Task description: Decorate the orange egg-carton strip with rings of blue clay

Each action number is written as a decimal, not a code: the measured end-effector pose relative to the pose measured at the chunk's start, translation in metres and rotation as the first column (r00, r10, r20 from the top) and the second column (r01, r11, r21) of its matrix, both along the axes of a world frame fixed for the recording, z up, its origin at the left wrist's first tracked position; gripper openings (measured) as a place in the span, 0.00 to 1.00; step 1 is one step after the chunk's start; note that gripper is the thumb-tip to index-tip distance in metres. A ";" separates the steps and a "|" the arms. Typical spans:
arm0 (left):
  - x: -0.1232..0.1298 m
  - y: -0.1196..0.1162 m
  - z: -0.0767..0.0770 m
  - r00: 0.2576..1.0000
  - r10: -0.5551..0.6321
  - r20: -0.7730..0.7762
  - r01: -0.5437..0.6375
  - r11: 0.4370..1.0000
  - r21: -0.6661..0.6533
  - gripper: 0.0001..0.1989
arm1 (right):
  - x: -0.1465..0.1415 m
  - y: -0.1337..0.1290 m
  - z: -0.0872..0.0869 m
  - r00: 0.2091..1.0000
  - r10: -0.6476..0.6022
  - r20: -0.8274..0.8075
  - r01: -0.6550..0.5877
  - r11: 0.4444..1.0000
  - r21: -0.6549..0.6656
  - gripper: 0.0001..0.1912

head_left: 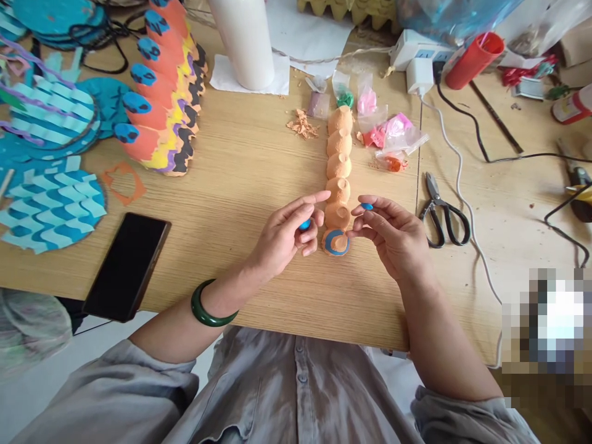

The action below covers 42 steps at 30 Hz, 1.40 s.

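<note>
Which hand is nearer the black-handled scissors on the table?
Right. The right hand is close beside the black-handled scissors, not touching them; the left hand is farther away, on the other side of the egg-carton cups.

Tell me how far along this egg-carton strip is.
Done: the end cup of the orange egg-carton strip has a blue clay ring.
In hand: the left hand pinches a blue clay bit, and the right hand pinches a second bit.
Left: the other five cups show bare orange, with no blue yet.
</note>
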<state>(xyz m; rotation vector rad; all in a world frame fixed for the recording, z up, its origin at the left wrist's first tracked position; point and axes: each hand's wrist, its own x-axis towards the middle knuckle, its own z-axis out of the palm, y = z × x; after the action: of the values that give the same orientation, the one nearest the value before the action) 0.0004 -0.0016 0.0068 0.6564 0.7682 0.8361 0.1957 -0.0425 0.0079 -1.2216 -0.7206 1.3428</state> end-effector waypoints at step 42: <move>-0.002 0.003 -0.005 0.966 -0.257 -0.044 0.233 0.926 -0.296 0.10 | -0.004 -0.012 0.001 0.939 0.034 0.343 -0.056 0.997 0.055 0.09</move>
<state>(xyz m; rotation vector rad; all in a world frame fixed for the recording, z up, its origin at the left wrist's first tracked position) -0.0017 0.0011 0.0021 0.5136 0.8429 0.4580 0.1918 -0.0541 0.0086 -1.4118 -1.0344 1.1446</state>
